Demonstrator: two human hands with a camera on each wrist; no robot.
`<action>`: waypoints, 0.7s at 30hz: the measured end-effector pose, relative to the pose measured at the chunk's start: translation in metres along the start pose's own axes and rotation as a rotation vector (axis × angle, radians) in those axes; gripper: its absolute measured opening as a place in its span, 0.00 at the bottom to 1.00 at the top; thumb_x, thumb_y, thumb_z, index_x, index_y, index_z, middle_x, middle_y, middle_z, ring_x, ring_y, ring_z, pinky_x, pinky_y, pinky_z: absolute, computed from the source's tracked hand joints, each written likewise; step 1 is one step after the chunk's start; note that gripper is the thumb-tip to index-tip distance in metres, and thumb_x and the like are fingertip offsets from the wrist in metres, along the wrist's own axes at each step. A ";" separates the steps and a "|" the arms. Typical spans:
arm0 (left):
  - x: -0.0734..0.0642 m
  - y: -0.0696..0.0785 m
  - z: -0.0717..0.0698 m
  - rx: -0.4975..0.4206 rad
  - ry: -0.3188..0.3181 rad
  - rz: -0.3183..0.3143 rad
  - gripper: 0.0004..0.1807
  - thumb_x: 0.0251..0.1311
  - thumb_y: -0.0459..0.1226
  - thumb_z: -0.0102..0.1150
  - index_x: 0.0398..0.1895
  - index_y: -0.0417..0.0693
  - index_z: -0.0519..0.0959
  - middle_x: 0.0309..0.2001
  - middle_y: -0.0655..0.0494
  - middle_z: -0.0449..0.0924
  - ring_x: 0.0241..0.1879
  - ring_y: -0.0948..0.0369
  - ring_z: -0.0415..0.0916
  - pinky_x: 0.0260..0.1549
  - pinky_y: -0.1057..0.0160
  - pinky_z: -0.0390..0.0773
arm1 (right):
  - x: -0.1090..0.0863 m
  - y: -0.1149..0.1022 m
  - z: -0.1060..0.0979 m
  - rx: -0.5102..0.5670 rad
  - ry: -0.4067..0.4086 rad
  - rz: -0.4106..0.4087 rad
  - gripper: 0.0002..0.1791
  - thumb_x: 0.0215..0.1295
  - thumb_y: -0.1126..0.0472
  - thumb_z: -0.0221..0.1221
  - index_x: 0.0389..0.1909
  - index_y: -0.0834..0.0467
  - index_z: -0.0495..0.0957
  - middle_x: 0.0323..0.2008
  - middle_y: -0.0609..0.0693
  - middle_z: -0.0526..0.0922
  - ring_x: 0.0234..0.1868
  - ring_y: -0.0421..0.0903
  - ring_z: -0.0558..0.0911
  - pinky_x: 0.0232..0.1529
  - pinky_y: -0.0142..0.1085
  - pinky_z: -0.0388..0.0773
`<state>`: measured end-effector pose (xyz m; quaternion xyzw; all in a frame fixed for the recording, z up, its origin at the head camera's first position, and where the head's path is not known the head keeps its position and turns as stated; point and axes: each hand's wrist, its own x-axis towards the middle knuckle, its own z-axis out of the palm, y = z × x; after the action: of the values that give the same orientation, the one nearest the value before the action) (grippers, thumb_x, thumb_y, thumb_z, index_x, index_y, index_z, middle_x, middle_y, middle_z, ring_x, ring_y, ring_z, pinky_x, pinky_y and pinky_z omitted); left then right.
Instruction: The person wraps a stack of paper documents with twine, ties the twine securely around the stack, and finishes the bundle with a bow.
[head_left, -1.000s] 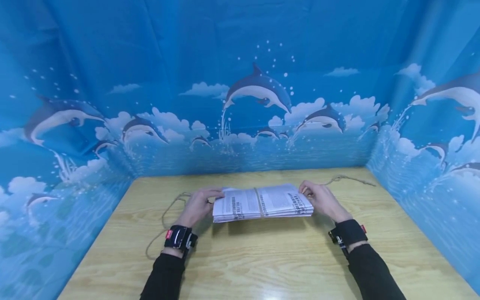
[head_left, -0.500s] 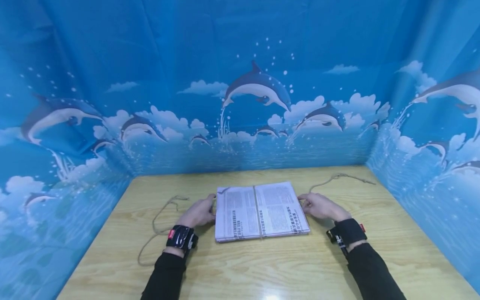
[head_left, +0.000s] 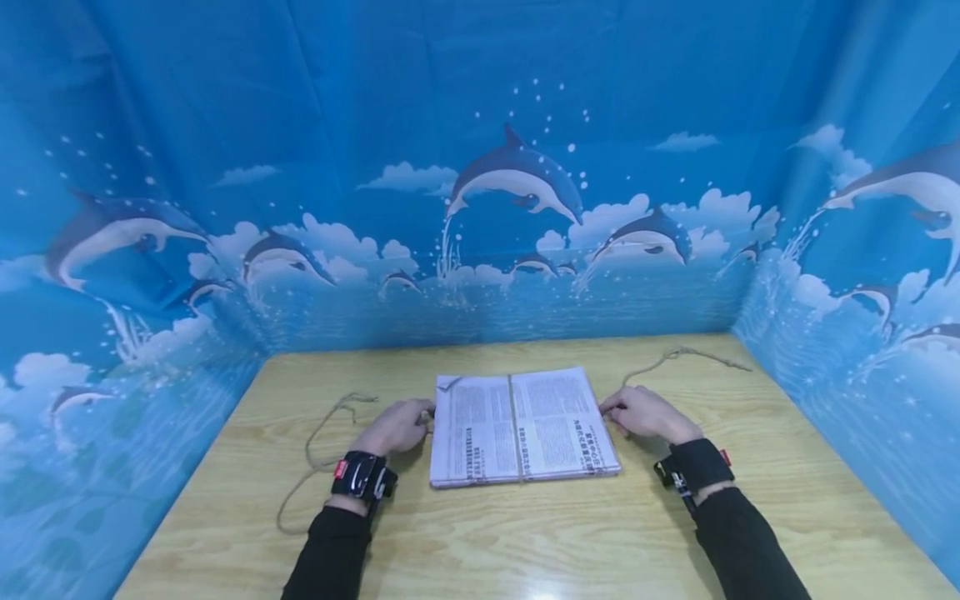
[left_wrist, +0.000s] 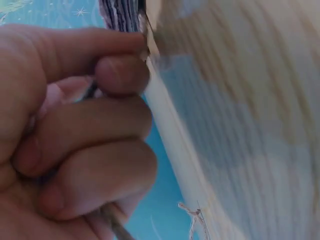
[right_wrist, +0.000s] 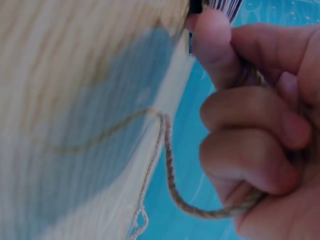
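Note:
A stack of folded newspapers (head_left: pixel 480 433) lies flat on the table, a band of rope (head_left: pixel 514 417) running across its middle. At its left side, my left hand (head_left: pixel 397 427) curls round a length of rope (left_wrist: pixel 114 222), with the index fingertip and thumb close to the paper edges (left_wrist: pixel 121 14). My right hand (head_left: pixel 647 414) is at the opposite side, its lower fingers wrapped round another rope length (right_wrist: pixel 200 212). Its fingertips reach the lower edge of the stack (right_wrist: pixel 227 9). Whatever passes under the newspapers is hidden.
Loose rope (head_left: pixel 307 467) trails in a curve beside my left wrist. A knotted rope end (head_left: pixel 678 352) lies at the back right of the wooden table (head_left: pixel 480 542). A blue dolphin-print curtain (head_left: pixel 480 208) encloses the back and sides.
The newspaper stack was tilted with its front edge raised off the table; it has come down flat. Both hands have lowered slightly at its sides, staying curled round the rope.

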<state>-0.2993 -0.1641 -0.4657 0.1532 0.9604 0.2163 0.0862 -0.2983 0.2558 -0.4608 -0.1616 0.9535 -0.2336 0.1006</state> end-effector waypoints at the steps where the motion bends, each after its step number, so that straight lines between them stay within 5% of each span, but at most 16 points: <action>1: 0.000 -0.001 0.000 0.010 0.001 -0.001 0.16 0.64 0.32 0.55 0.53 0.53 0.79 0.50 0.48 0.83 0.51 0.48 0.79 0.54 0.45 0.75 | 0.000 0.000 0.000 -0.009 0.004 0.009 0.17 0.68 0.66 0.49 0.51 0.60 0.83 0.14 0.49 0.77 0.16 0.41 0.71 0.26 0.35 0.67; 12: -0.002 -0.004 -0.003 0.039 -0.030 -0.055 0.23 0.66 0.30 0.50 0.60 0.60 0.78 0.60 0.49 0.79 0.59 0.48 0.75 0.56 0.44 0.73 | 0.005 -0.001 0.004 -0.016 -0.006 0.112 0.23 0.69 0.62 0.49 0.63 0.61 0.74 0.13 0.50 0.77 0.12 0.42 0.69 0.18 0.34 0.62; 16: -0.002 -0.005 -0.004 0.027 -0.045 -0.065 0.21 0.68 0.32 0.50 0.61 0.60 0.78 0.61 0.49 0.78 0.63 0.47 0.72 0.61 0.43 0.70 | 0.005 0.000 0.004 -0.101 0.041 0.113 0.19 0.70 0.60 0.51 0.57 0.57 0.80 0.34 0.58 0.87 0.29 0.49 0.80 0.32 0.44 0.76; 19: -0.001 -0.007 -0.004 0.021 -0.046 -0.054 0.20 0.69 0.34 0.51 0.60 0.59 0.78 0.61 0.50 0.78 0.63 0.47 0.72 0.62 0.44 0.69 | 0.006 0.001 0.004 -0.141 0.070 0.095 0.17 0.69 0.59 0.53 0.53 0.56 0.83 0.50 0.60 0.84 0.42 0.53 0.82 0.46 0.52 0.77; 21: -0.001 -0.008 -0.004 0.019 -0.045 -0.042 0.19 0.69 0.34 0.51 0.60 0.58 0.79 0.61 0.50 0.78 0.63 0.47 0.72 0.62 0.44 0.69 | 0.007 0.002 0.004 -0.139 0.069 0.094 0.16 0.69 0.59 0.53 0.53 0.56 0.83 0.51 0.60 0.84 0.46 0.55 0.82 0.48 0.54 0.76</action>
<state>-0.3011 -0.1729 -0.4657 0.1387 0.9633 0.2016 0.1107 -0.3040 0.2533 -0.4660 -0.1152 0.9768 -0.1676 0.0668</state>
